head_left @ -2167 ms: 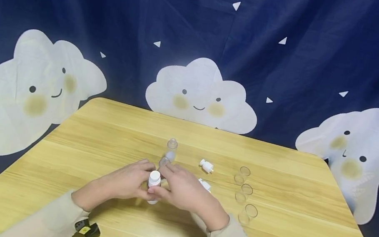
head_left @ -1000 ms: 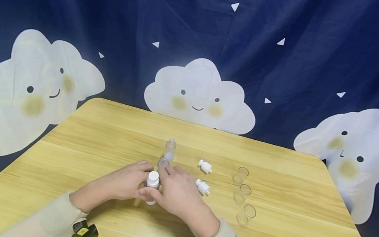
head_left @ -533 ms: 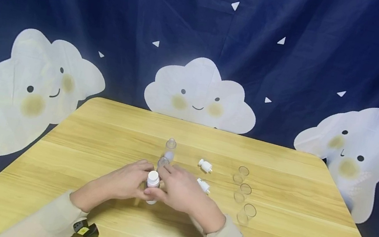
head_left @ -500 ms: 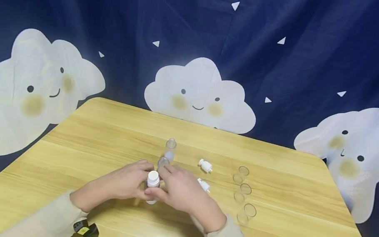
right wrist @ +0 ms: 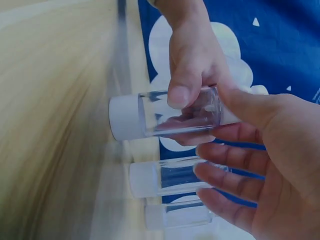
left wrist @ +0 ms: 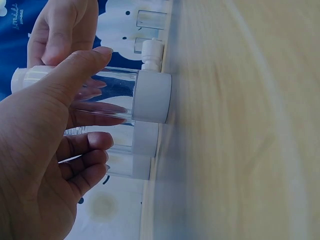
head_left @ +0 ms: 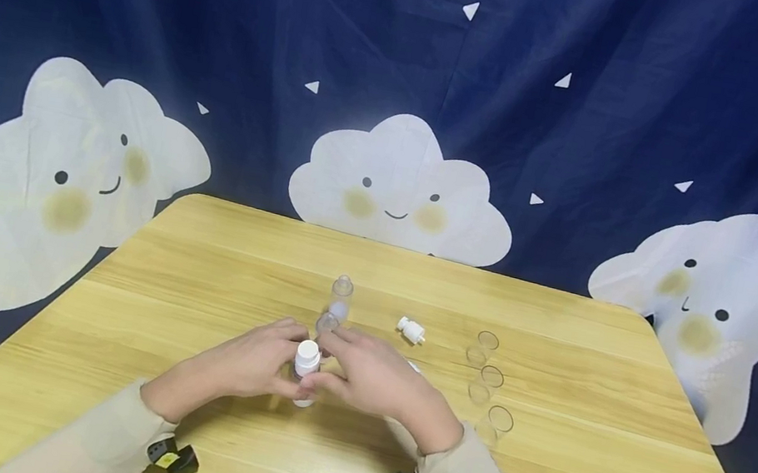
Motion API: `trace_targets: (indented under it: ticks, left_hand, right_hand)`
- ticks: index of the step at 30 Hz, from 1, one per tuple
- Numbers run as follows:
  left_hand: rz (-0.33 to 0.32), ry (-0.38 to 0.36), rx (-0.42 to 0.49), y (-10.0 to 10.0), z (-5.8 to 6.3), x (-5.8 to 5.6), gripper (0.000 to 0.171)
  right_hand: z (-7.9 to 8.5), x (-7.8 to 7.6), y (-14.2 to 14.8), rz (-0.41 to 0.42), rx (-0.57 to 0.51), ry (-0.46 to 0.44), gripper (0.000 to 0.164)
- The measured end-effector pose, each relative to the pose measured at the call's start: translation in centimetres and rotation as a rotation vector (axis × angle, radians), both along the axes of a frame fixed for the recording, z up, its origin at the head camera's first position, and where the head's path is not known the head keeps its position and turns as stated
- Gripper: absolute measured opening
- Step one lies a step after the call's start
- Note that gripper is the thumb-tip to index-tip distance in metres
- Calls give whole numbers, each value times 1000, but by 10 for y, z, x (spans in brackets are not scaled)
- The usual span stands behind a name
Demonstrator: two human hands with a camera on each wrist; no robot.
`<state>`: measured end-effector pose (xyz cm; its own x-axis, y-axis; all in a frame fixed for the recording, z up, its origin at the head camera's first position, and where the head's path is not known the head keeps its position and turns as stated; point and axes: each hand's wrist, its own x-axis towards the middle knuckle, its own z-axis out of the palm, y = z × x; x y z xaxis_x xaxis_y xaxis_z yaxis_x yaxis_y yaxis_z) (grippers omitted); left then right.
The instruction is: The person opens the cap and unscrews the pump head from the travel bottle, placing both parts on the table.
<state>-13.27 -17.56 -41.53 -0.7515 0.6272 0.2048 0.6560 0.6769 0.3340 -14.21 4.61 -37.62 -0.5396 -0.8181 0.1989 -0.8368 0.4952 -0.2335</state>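
Between both hands a clear pump bottle [head_left: 308, 357] with a white pump top stands upright on the table, its white base [left wrist: 152, 97] lowest. My left hand [head_left: 247, 357] grips the clear body, the thumb lying along it in the left wrist view. My right hand [head_left: 372, 379] pinches the white top with thumb and forefinger, as the right wrist view shows; its other fingers are loosely bent, off the body. Two more clear bottles, an open-necked one [head_left: 341, 291] and a nearer one [head_left: 327, 322], stand behind, the nearer partly covered by my fingers.
Right of the bottles lies a loose white pump [head_left: 411, 330]; a second pump [head_left: 414, 367] is mostly hidden behind my right hand. Further right stand three clear caps in a row, a far cap [head_left: 487, 341], a middle cap [head_left: 492, 377] and a near cap [head_left: 502, 418].
My right hand has turned back and forth at the bottle's top, its wrist now swung further right, covering more of the near pump. My left hand and the bottle stay nearly in place.
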Motion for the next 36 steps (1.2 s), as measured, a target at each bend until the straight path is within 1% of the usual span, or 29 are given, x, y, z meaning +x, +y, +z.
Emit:
trace_targets:
  ticks: [3,5,9,11,13,17,20,22,28,32,34,36]
  left_hand:
    - [-1,21,-19,-1,0,0,56]
    - [1,28,-24,-1,0,0,54]
    - [-7,41,-30,-1,-1,0,46]
    - [-16,49,-35,-1,-1,-1,43]
    - [-22,56,-38,-1,-1,-1,44]
    - [-23,53,-41,-1,-1,-1,49]
    - [-19,45,-34,-1,-1,-1,51]
    - [-18,47,-29,-1,-1,-1,51]
    - [-36,80,-23,-2,-2,-1,45]
    - [-41,89,-19,-2,-3,-1,42]
    - [-39,83,-19,-2,-3,-1,42]
    - [-33,73,-21,-1,-2,0,42]
  right_hand:
    - [2,2,0,-46,12,63,55]
    - [3,4,-1,-71,28,112,56]
    - [3,8,-4,-115,85,230,69]
    - [2,9,-6,-126,106,293,77]
    - [0,10,-8,-128,113,357,83]
    - [-5,11,-11,-119,99,441,86]
    - [-7,11,-13,-115,85,452,83]
    - [-8,12,-14,-113,80,451,78]
    - [-10,11,-15,-101,50,422,59]
    - [-8,10,-14,-84,40,359,53]
    - [-7,9,-13,-78,42,307,54]
    - [-6,8,-11,-75,47,256,58]
